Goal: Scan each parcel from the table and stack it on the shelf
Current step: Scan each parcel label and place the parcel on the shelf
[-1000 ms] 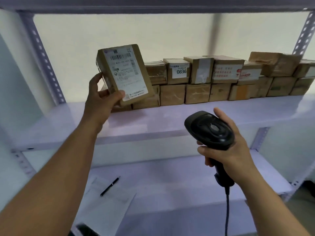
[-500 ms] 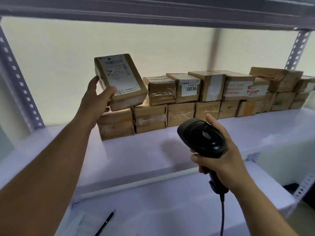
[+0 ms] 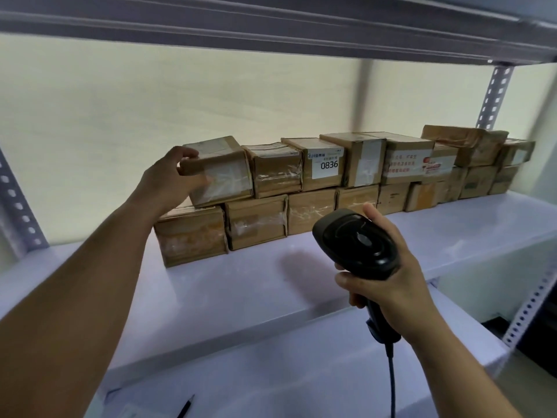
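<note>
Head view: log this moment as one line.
left hand grips parcel atop left end of stack | right hand holds scanner | release: not yet

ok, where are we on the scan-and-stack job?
Done: two rows of boxes line the shelf, among them the 0836 box. In hand: the left hand grips a taped parcel sitting on the bottom-left box, at the top row's left end; the right hand holds the scanner. Left: release it. No waiting parcels are in view, so the remaining count is unknown.

Both forearms (image 3: 90,282), the left hand (image 3: 168,179) and right hand (image 3: 388,285) are bare.
</note>
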The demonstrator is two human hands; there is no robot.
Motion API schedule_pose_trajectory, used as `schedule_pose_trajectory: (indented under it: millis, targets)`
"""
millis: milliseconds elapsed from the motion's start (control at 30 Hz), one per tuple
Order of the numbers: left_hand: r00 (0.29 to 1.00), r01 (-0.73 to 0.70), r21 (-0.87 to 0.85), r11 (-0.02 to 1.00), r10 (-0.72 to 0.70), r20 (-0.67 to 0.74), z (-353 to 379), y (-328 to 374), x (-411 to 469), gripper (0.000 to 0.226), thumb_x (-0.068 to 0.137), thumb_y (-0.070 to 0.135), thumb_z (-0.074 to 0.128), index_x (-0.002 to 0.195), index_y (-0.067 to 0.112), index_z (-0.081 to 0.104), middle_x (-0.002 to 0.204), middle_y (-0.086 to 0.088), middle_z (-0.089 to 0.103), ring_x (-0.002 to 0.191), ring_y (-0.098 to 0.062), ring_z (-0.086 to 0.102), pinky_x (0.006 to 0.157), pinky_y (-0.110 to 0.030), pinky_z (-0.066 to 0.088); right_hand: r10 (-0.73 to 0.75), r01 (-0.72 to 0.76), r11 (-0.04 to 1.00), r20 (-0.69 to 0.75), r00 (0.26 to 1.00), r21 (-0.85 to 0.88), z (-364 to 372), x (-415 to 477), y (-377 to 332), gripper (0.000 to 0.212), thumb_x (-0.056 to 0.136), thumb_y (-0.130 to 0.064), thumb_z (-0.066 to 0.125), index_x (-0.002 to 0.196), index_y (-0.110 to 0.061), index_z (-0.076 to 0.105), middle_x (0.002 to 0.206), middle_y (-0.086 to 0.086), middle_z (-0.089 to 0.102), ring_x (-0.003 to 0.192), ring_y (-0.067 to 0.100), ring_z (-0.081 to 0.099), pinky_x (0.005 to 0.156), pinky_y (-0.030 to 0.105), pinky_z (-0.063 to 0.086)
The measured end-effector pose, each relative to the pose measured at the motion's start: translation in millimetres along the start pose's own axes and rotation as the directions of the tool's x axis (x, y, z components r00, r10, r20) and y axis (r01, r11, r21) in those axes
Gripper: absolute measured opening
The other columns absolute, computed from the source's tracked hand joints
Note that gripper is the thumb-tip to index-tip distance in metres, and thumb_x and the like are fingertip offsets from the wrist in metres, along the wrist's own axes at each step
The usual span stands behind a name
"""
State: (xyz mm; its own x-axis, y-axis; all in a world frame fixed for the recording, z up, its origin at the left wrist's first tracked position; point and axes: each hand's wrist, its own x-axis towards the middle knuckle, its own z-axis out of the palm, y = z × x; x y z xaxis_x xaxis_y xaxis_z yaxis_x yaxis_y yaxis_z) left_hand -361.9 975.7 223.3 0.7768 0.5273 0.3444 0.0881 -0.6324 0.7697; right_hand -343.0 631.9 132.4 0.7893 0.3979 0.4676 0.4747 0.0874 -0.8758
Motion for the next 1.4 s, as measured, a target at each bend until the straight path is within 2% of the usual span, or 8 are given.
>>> schedule_pose_trajectory:
  millis: [200, 333, 467, 767, 967, 1067, 1133, 1400]
  targets:
    - [1.0, -0.019, 0.011, 1.0, 0.019, -0.006, 2, 2, -1, 0.046, 0.083, 0.031, 0.073, 0.124, 0.033, 0.053, 0.119, -0.009, 0.062, 0.099, -0.029, 0.059, 0.092, -0.043, 0.05, -0.021, 0.021, 1.0, 0.012, 1.0, -0.002, -1, 1, 1, 0.099, 0.067, 0.011, 0.079, 0.135, -0.05, 0.04, 0.131, -0.01, 0.05, 0.086, 0.028, 0.069, 0.053, 0.03, 0.056]
    - [0.999, 0.0, 0.039, 0.999, 0.002, -0.053, 10, 7, -11, 0.073, 0.086, 0.033, 0.07, 0.147, 0.034, 0.028, 0.137, -0.008, 0.052, 0.12, -0.028, 0.052, 0.095, -0.033, 0.038, -0.017, 0.017, 1.0, 0.019, 1.0, -0.012, -7, -4, 1, 0.099, 0.068, 0.011, 0.079, 0.135, -0.051, 0.04, 0.131, -0.001, 0.053, 0.073, 0.028, 0.069, 0.053, 0.029, 0.056]
    - [0.986, -0.002, 0.034, 0.999, 0.008, -0.166, 22, 15, -31, 0.099, 0.082, 0.042, 0.073, 0.154, 0.033, 0.006, 0.155, -0.008, 0.031, 0.139, -0.028, 0.034, 0.109, -0.04, 0.032, -0.013, 0.013, 1.0, 0.01, 1.0, -0.024, -21, -13, -2, 0.099, 0.069, 0.011, 0.078, 0.132, -0.054, 0.04, 0.129, 0.008, 0.055, 0.067, 0.023, 0.068, 0.053, 0.027, 0.055]
    - [0.843, -0.288, 0.05, 0.956, 0.278, -0.46, 105, 57, -123, 0.074, 0.083, 0.039, 0.068, 0.144, 0.013, 0.037, 0.15, -0.01, 0.036, 0.139, -0.026, 0.032, 0.113, -0.045, 0.031, 0.035, -0.034, 0.999, -0.078, 0.996, 0.017, -75, -59, -1, 0.099, 0.069, 0.007, 0.082, 0.123, -0.068, 0.047, 0.12, 0.015, 0.061, 0.056, 0.026, 0.064, 0.053, 0.029, 0.054]
    - [0.913, -0.384, -0.029, 0.923, 0.374, -0.165, 208, 84, -203, 0.063, 0.083, 0.037, 0.072, 0.137, 0.017, 0.045, 0.136, -0.006, 0.047, 0.123, -0.025, 0.047, 0.099, -0.05, 0.046, 0.06, -0.056, 0.998, -0.158, 0.986, 0.026, -125, -100, 2, 0.1, 0.069, 0.011, 0.08, 0.124, -0.066, 0.049, 0.117, 0.019, 0.061, 0.054, 0.026, 0.061, 0.05, 0.033, 0.052]
    - [0.935, -0.354, -0.087, 0.931, 0.355, -0.005, 252, 93, -240, 0.06, 0.083, 0.03, 0.074, 0.135, 0.019, 0.047, 0.133, -0.002, 0.05, 0.118, -0.021, 0.05, 0.098, -0.041, 0.047, 0.076, -0.074, 0.997, -0.211, 0.975, 0.015, -154, -129, 2, 0.099, 0.068, 0.009, 0.08, 0.126, -0.064, 0.049, 0.115, 0.018, 0.062, 0.053, 0.026, 0.061, 0.049, 0.034, 0.051]
    - [0.926, -0.364, -0.074, 0.928, 0.37, 0.078, 276, 97, -263, 0.059, 0.083, 0.03, 0.074, 0.134, 0.018, 0.048, 0.13, -0.001, 0.053, 0.115, -0.019, 0.051, 0.095, -0.033, 0.044, 0.108, -0.107, 0.994, -0.252, 0.962, 0.015, -173, -153, 2, 0.1, 0.069, 0.011, 0.079, 0.123, -0.067, 0.049, 0.115, 0.015, 0.063, 0.057, 0.023, 0.062, 0.05, 0.033, 0.051]
    - [0.816, -0.489, -0.104, 0.866, 0.496, 0.296, 370, 153, -334, 0.054, 0.079, 0.034, 0.073, 0.125, 0.009, 0.057, 0.119, -0.008, 0.059, 0.108, -0.029, 0.055, 0.091, -0.038, 0.043, 0.167, -0.187, 0.982, -0.422, 0.891, -0.008, -263, -244, -4, 0.099, 0.07, 0.017, 0.077, 0.129, -0.056, 0.046, 0.11, -0.001, 0.067, 0.053, 0.019, 0.06, 0.047, 0.032, 0.05]
